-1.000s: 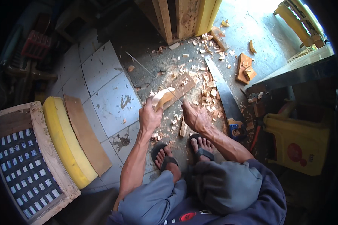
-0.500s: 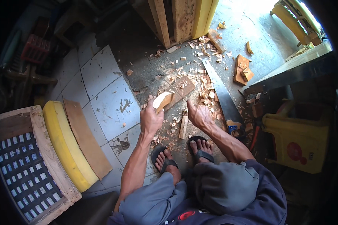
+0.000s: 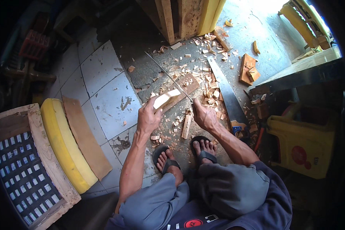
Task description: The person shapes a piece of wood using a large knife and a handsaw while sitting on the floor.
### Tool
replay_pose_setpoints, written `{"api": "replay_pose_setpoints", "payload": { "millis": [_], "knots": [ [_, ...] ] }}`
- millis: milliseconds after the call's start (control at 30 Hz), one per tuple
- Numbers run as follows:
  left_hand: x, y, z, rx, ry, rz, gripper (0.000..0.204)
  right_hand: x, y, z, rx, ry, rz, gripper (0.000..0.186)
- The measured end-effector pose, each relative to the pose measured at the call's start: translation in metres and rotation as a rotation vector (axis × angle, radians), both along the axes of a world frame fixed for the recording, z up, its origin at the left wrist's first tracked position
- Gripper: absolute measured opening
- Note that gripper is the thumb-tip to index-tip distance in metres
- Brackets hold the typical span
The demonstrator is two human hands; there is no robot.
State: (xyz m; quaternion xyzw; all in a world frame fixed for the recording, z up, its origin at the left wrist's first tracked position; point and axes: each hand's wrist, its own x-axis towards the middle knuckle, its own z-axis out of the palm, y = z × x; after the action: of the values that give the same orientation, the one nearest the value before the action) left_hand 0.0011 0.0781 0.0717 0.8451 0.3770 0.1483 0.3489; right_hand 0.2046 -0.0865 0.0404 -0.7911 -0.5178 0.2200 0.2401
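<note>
"The blade [image 3: 169, 76] has swung into view toward eleven o'clock, right grip [image 3: 205, 115] clenched on its near end."

"And the wood block [image 3: 166, 99]?"

"Ten o'clock from there, left grip [image 3: 148, 117] wrapped round its eight-o'clock end: probably light, stiff, best held there."

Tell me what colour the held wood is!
The wood is pale cream, tan on one side; best in the head view.

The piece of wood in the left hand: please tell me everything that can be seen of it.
The piece of wood is short and blocky, with a pale upper face and a browner side facing right. The left hand grips its near end; its far end points away and rightward. It appears above a brown board, but whether they touch cannot be told. A thin grey rod in the right hand runs near its far end; contact is unclear.
</note>
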Motion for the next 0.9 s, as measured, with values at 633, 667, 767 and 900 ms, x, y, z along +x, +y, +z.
{"api": "replay_pose_setpoints", "payload": {
  "millis": [633,667,767,900],
  "knots": [
    [-0.003,-0.004,-0.005,0.133,0.123,-0.088,0.052,0.022,-0.003,-0.009,-0.223,-0.065,0.074,0.013],
    [-0.005,0.001,-0.003,0.165,0.117,-0.086,0.052,0.012,-0.001,0.0,-0.033,-0.066,0.096,0.013],
    [0.0,-0.007,-0.015,0.15,0.094,-0.095,0.053,0.003,-0.018,-0.021,-0.062,-0.125,0.131,0.008],
    [-0.008,-0.014,-0.014,-0.174,-0.043,0.127,0.048,0.023,-0.011,-0.033,-0.321,-0.127,-0.011,0.012]
  ]
}}
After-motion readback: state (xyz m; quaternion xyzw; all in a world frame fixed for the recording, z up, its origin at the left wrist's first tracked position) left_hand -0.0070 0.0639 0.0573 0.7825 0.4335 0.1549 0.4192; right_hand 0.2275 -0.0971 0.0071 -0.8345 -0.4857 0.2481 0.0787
